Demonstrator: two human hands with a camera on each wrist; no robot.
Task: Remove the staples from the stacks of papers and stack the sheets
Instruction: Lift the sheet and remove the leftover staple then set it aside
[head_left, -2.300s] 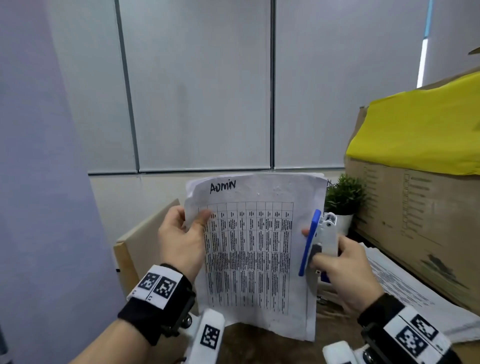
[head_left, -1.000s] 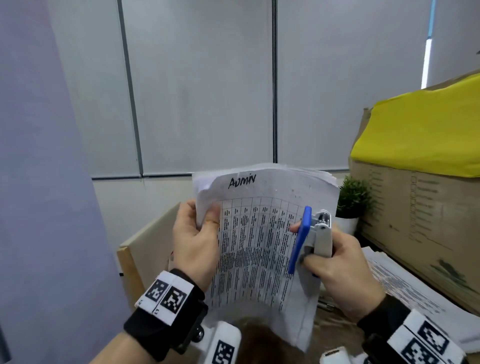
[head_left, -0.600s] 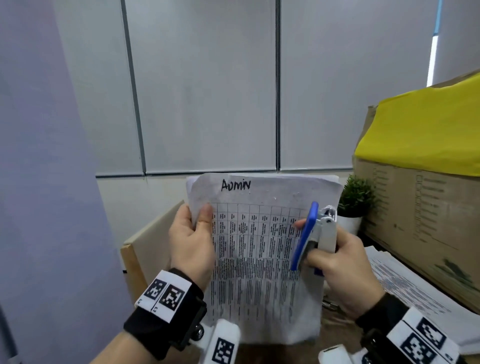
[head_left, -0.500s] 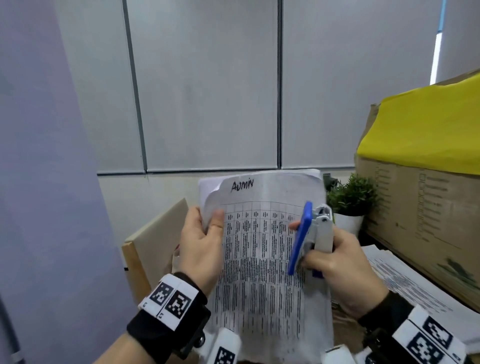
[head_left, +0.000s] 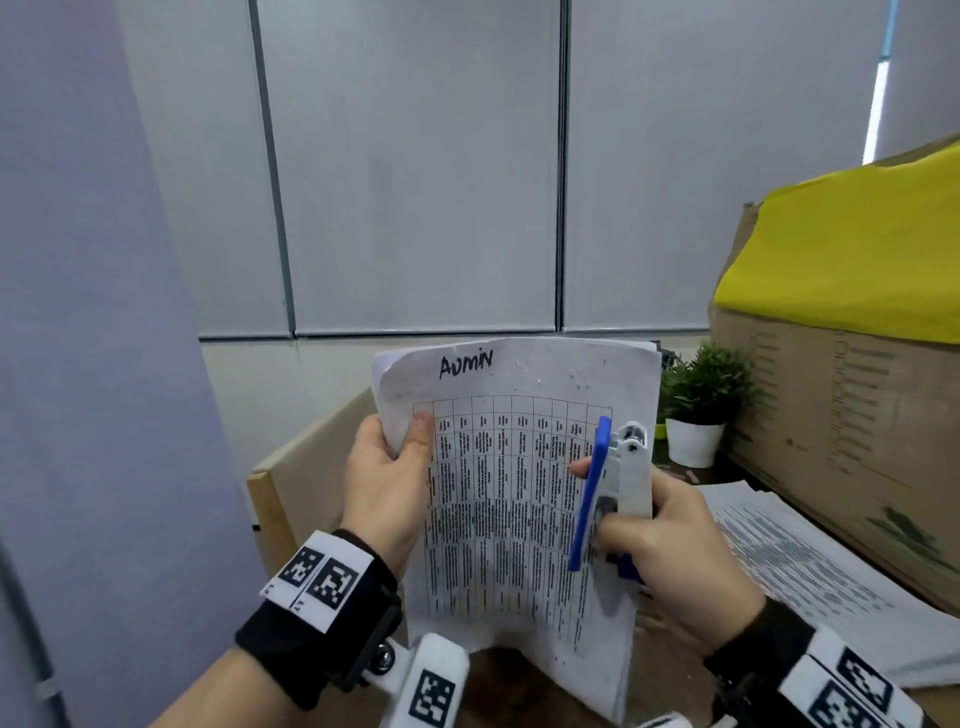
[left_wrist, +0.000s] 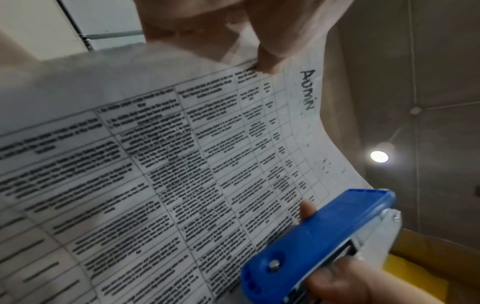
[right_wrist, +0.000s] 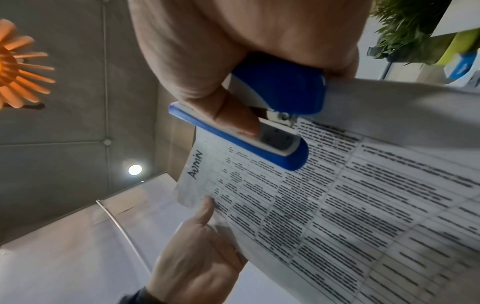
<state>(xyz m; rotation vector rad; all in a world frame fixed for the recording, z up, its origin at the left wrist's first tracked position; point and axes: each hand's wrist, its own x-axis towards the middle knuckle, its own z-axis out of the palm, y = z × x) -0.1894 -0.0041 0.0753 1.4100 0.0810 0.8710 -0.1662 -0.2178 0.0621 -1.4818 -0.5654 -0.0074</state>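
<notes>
Head view: my left hand (head_left: 387, 488) pinches paper stack (head_left: 511, 499) at its 9 o'clock edge, thumb on front sheet, stack upright in air, "Admin" written at top. My right hand (head_left: 657, 540) wraps blue-and-white stapler (head_left: 613, 493) against stack's 3 o'clock edge, fingers curled tight round it. Loose printed sheets (head_left: 800, 566) lie on desk at 3 o'clock; small potted plant (head_left: 698, 410) and cardboard box (head_left: 852, 410) toward 2 o'clock

table text on paper stack (head_left: 511, 499) too blurred to read. stack's back sheets hidden behind the front page. right hand (head_left: 662, 551) covers the stapler (head_left: 613, 488) rear. staples: possibly too small to spot. loose sheets (head_left: 810, 566) cut off at right edge.
</notes>
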